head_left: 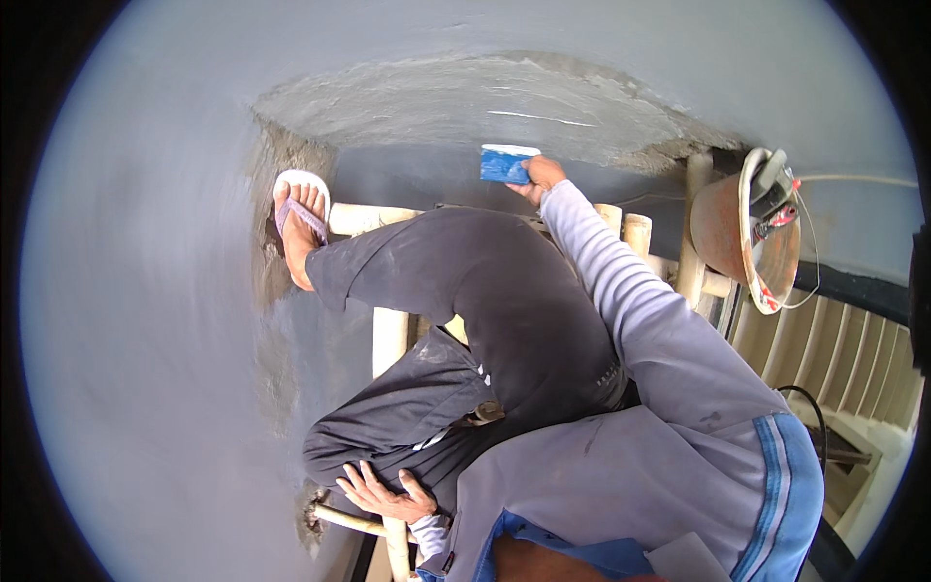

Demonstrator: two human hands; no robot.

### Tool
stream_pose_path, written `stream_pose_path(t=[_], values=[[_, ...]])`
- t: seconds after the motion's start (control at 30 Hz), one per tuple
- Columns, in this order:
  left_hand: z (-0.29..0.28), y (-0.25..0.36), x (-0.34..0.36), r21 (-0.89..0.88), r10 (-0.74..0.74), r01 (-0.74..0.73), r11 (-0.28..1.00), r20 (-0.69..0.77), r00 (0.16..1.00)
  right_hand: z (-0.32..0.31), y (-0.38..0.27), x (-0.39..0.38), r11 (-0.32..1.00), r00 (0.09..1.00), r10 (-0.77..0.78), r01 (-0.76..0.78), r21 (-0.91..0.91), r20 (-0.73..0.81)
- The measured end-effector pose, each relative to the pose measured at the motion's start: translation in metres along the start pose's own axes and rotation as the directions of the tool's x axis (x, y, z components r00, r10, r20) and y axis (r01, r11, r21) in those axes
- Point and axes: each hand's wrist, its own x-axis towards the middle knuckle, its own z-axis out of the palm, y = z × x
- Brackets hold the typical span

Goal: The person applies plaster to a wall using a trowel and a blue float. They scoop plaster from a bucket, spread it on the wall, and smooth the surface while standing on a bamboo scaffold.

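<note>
My right hand (539, 180) reaches forward with its fingers wrapped round a blue putty scraper (504, 165). White paste lies along the scraper's far edge. Just beyond it is a grey plastered wall patch (417, 102) with rough edges and a white streak (541, 118); whether the scraper touches the wall I cannot tell. My left hand (388, 493) lies with spread fingers on my bent left knee (339, 446), in dark trousers, and holds nothing.
I sit on bamboo poles (390, 339), my right foot (301, 218) in a sandal against the rough wall edge. At the right hangs a brown bucket (722, 228) with tools at its rim and a cord (858, 178) beside it. Ribbed pale roofing (824, 354) shows below right.
</note>
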Motion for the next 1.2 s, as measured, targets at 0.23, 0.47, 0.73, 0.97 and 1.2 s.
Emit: stream_pose_path(t=[0.23,0.47,0.73,0.97,1.2], values=[[0.003,-0.009,0.000,-0.006,-0.024,0.025,1.000,0.033,0.999,-0.020,-0.042,0.029,0.985,0.997,0.058,-0.064,0.161,0.043],[0.002,-0.013,-0.004,-0.027,-0.059,0.061,0.998,0.064,0.996,-0.003,-0.080,-0.017,0.972,0.969,-0.032,-0.027,0.233,0.245],[0.007,-0.017,-0.004,-0.057,-0.048,0.050,0.997,0.043,0.998,0.018,-0.102,-0.119,0.967,0.942,-0.160,0.090,0.237,0.296],[0.006,-0.016,-0.005,-0.047,-0.046,0.046,0.998,0.002,0.999,-0.016,-0.037,-0.136,0.986,0.963,-0.095,0.126,-0.108,0.253],[0.009,-0.016,-0.005,-0.042,-0.023,0.023,0.999,0.002,1.000,-0.003,0.004,-0.014,0.988,0.997,0.074,-0.077,-0.132,-0.024]])
